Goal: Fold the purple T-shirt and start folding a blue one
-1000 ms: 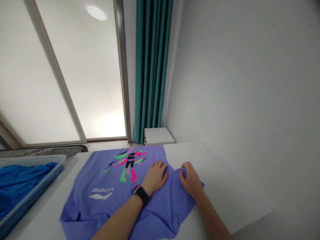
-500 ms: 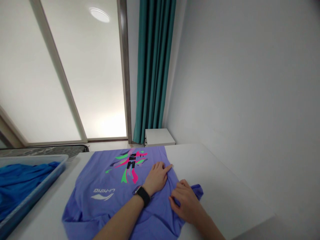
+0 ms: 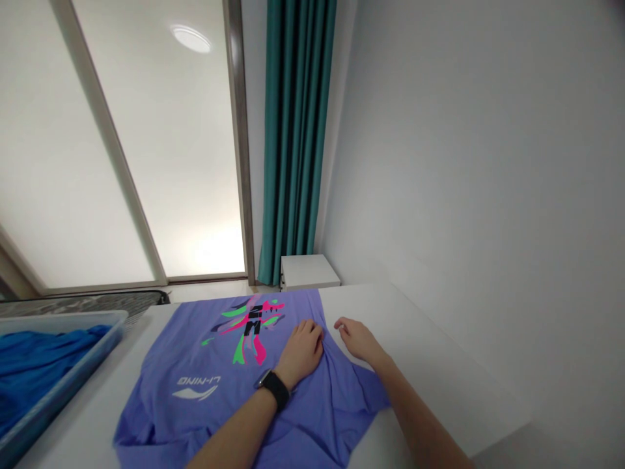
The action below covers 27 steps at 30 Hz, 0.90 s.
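A purple T-shirt (image 3: 190, 352) lies spread on the white table (image 3: 424, 365), with a white LI-NING logo that reads upside down and a bright pink, green and black print. My left hand (image 3: 303, 352), with a dark watch (image 3: 273, 385) on its wrist, rests on the shirt just right of the print. Its fingers are bent slightly and press on the cloth near the side edge. Just off that edge, over the bare table, my right hand (image 3: 359, 339) is held with loosely curled fingers and nothing in them. The shirt's sleeve (image 3: 374, 387) lies beside my right forearm.
At the left stands a translucent plastic bin (image 3: 105, 342) with blue cloth (image 3: 49, 355) inside. Beyond the table are a small white cabinet (image 3: 310, 270), a green curtain (image 3: 297, 143) and frosted sliding doors (image 3: 170, 163). A plain wall (image 3: 463, 182) borders the right side.
My right hand has let go of the shirt's sleeve and moved up and away from it. The sleeve now lies flatter. My left hand's outstretched digit has drawn in.
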Each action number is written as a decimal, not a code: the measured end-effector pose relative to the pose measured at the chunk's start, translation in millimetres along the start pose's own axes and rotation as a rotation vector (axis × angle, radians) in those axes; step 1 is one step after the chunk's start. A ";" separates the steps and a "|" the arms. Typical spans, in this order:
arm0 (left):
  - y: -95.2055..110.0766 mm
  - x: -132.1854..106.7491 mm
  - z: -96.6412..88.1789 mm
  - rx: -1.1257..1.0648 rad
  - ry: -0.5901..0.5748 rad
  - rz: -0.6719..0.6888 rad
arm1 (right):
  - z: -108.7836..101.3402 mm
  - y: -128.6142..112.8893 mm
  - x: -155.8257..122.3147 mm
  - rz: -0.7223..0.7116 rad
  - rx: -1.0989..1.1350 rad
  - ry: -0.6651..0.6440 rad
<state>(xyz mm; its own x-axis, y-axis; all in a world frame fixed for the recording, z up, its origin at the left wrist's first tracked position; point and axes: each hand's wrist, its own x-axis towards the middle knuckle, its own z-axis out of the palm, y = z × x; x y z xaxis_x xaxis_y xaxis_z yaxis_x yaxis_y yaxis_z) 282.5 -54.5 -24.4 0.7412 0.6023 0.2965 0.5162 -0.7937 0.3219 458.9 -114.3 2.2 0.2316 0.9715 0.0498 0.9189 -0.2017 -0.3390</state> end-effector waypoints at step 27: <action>3.3 -5.4 -4.4 0.120 -0.023 -0.020 | 30.4 -7.1 21.3 0.119 -0.200 0.175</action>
<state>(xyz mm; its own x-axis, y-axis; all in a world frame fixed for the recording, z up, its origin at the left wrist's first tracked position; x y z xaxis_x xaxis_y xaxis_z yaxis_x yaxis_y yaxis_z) 278.3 -60.0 -21.0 0.7391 0.6171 0.2701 0.5777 -0.7869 0.2169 447.6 -88.4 -22.9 0.3768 0.9071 0.1876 0.9228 -0.3499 -0.1615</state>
